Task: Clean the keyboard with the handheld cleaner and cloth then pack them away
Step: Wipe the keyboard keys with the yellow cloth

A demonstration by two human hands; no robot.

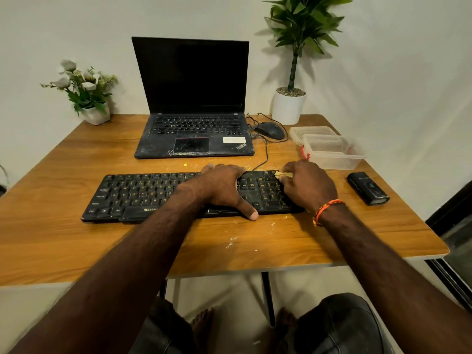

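Observation:
A dusty black keyboard (143, 194) lies across the middle of the wooden table (76, 241). My left hand (224, 187) rests flat on its right-centre keys, fingers spread, thumb at the front edge. My right hand (307, 186) is over the number pad and pinches a small yellowish cloth (283, 174) against the keys at the top right corner. The black handheld cleaner (367, 188) lies on the table to the right of the keyboard, untouched.
An open dusty laptop (194, 129) stands behind the keyboard, with a wired mouse (270, 130) beside it. A clear plastic box (334, 152) and its lid (310, 131) sit at the right rear. Two potted plants (288, 106) (95, 114) stand at the back corners. Crumbs dot the table.

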